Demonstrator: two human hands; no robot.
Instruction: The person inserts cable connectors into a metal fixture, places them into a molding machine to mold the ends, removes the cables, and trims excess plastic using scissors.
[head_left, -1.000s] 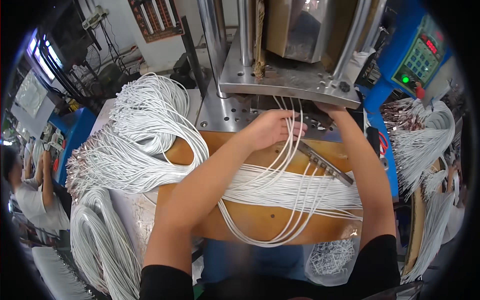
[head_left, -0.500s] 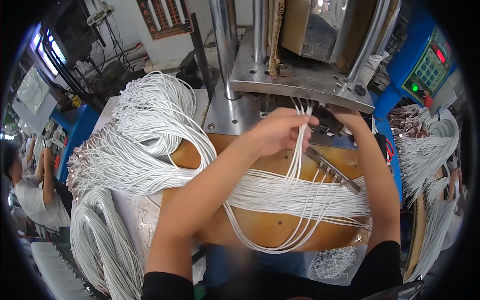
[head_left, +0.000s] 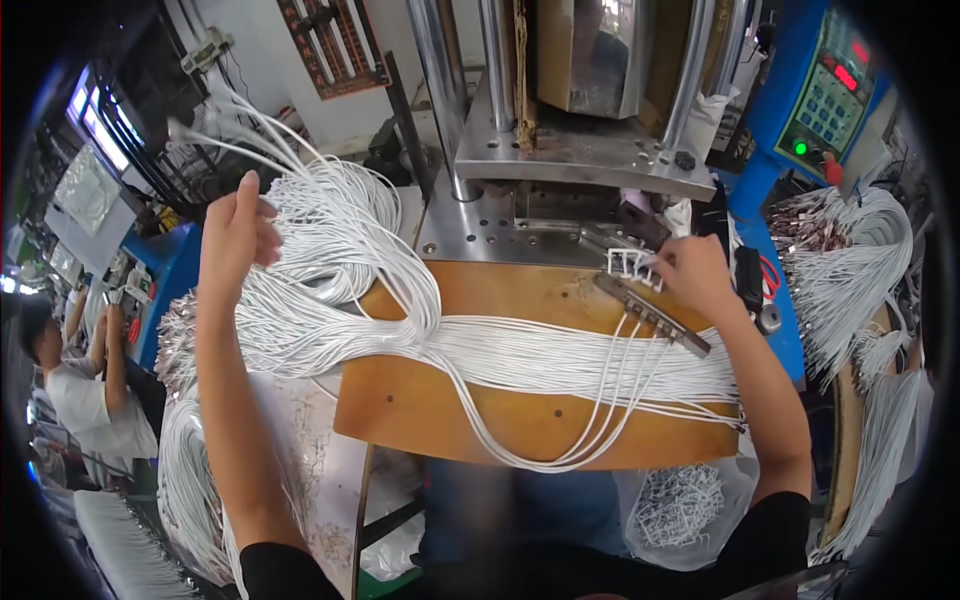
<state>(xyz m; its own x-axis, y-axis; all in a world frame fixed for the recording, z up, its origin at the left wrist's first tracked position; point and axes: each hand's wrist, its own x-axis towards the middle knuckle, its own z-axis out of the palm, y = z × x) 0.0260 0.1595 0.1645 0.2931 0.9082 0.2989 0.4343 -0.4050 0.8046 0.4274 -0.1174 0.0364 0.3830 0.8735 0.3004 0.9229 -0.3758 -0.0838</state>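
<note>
My left hand (head_left: 236, 232) is raised over the cable pile at the left, thumb up and fingers apart, holding nothing. Just above it, several white cables (head_left: 262, 135) with blurred ends swing through the air. My right hand (head_left: 700, 275) pinches a white ladder-shaped plastic sprue (head_left: 628, 264) at the front of the press. Below that hand lies a slotted metal bar (head_left: 655, 318), with a few white cables running into it. A broad band of white cables (head_left: 540, 352) stretches across the brown board (head_left: 480, 292), joining the large looped cable bundle (head_left: 330, 235) on the left.
The press plate (head_left: 580, 160) hangs between steel columns above a metal bed (head_left: 475, 235). A blue control box (head_left: 820, 90) stands at the right, near more hanging cables (head_left: 860, 270). A clear bag of white plastic scraps (head_left: 680, 505) sits below the board. Another person (head_left: 95, 400) is at far left.
My left hand has moved from the press to the far left and let go of the cables. My right hand has come out from under the press plate with the sprue.
</note>
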